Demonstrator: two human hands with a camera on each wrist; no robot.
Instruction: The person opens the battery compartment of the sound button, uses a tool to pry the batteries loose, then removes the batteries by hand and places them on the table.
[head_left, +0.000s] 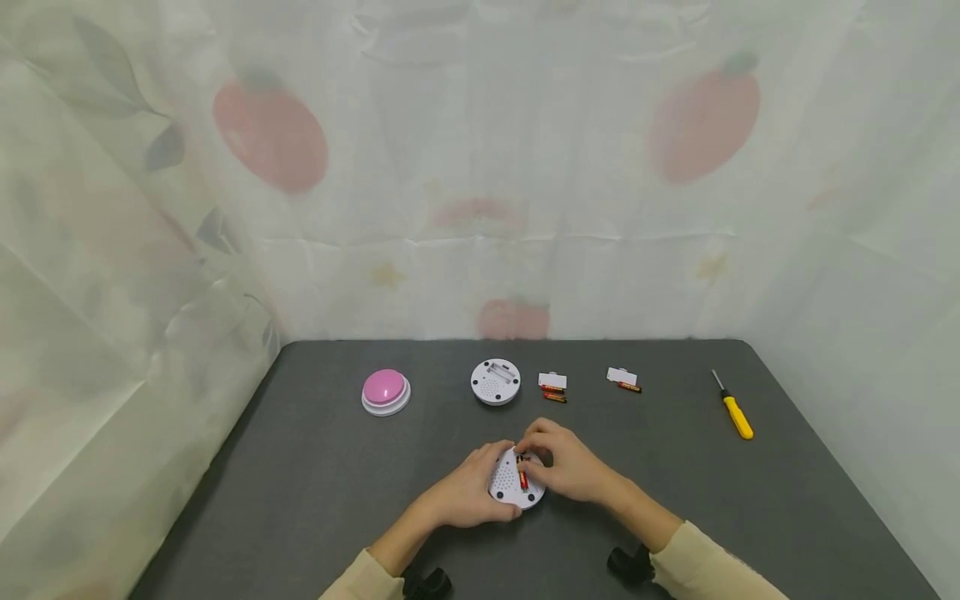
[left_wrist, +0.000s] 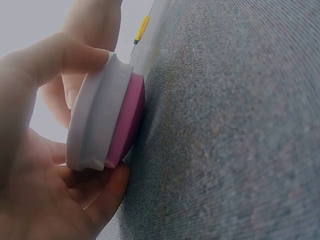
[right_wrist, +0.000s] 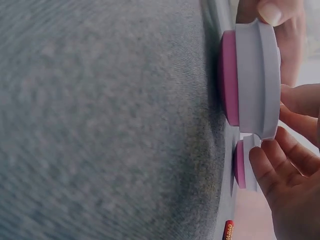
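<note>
A round white push-button device (head_left: 504, 482) is held base up near the table's front, its pink dome (left_wrist: 129, 120) facing the tabletop. My left hand (head_left: 467, 493) grips its rim from the left, thumb on the near side and fingers on the far side. My right hand (head_left: 572, 467) bends over the base from the right, thumb and forefinger at the battery compartment. A red and black battery (head_left: 523, 481) lies there under the fingertips, which pinch its far end; they partly hide it and the compartment.
Farther back stand a pink-topped button (head_left: 384, 387) and an upturned one (head_left: 495, 383) with an open compartment. White covers (head_left: 552, 381) (head_left: 622, 376) lie with loose batteries (head_left: 555, 397) (head_left: 629, 387). A yellow screwdriver (head_left: 738, 417) lies at the right.
</note>
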